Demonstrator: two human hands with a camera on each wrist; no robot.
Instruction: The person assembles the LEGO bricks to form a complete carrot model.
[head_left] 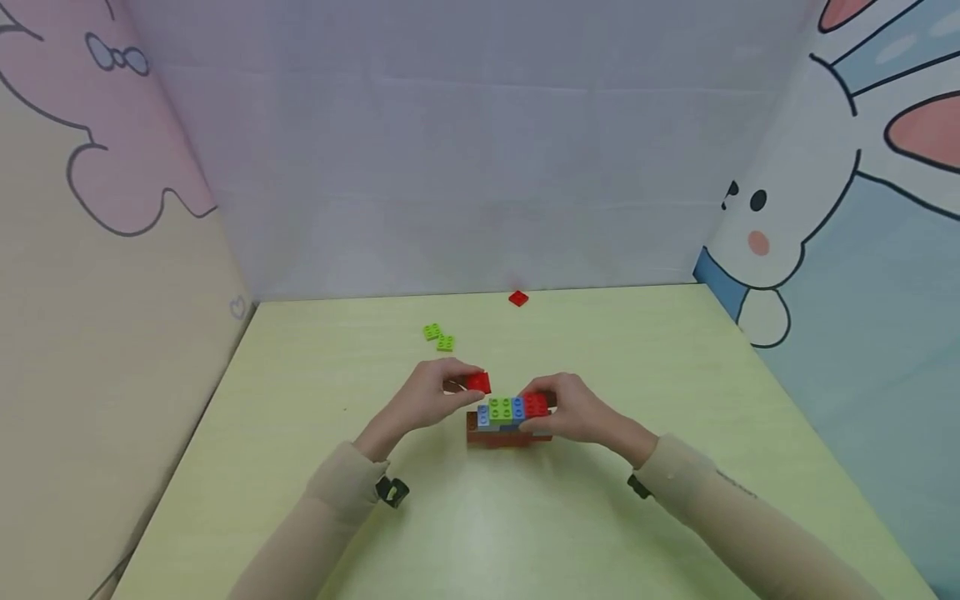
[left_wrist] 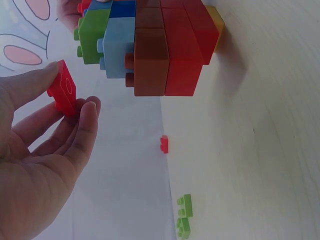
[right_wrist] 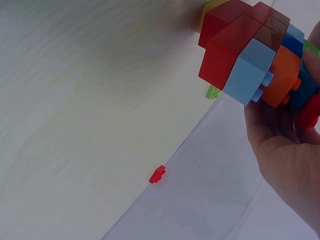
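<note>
While I watch from afar through the head camera, my view begins at the left wall (head_left: 97, 358), with its pink cartoon drawing (head_left: 135, 150), and moves across the pale tabletop (head_left: 247, 417). Next comes the left hand (head_left: 427, 398), its thumb and fingers pinching a small red brick (head_left: 478, 382). Beyond that hand lies a pair of lime bricks (head_left: 446, 342), close together and out of anyone's grasp.

What matters most to me is how the held brick sits against the block build (head_left: 498, 437). From the left hand's pinch, the build lies to the right and lower, its long axis running left to right across the table. The red brick is just above the build's left end, apart from the studs, as the left wrist view confirms. Along the top I read, in order, a light blue brick (head_left: 483, 415), a lime brick (head_left: 500, 410), a blue brick (head_left: 518, 408) and a red end brick (head_left: 536, 405); brown and red pieces lie underneath, with a yellow piece (left_wrist: 219, 27) at the bottom.

Well behind the build, near the back wall (head_left: 480, 167), lies a lone red brick (head_left: 518, 297). The right hand (head_left: 581, 410) is the nearer one, grasping the build's right end between thumb and fingers. Farther right I see a rabbit drawing (head_left: 787, 200). I find no container in any view; the loose bricks lie directly on the tabletop.
</note>
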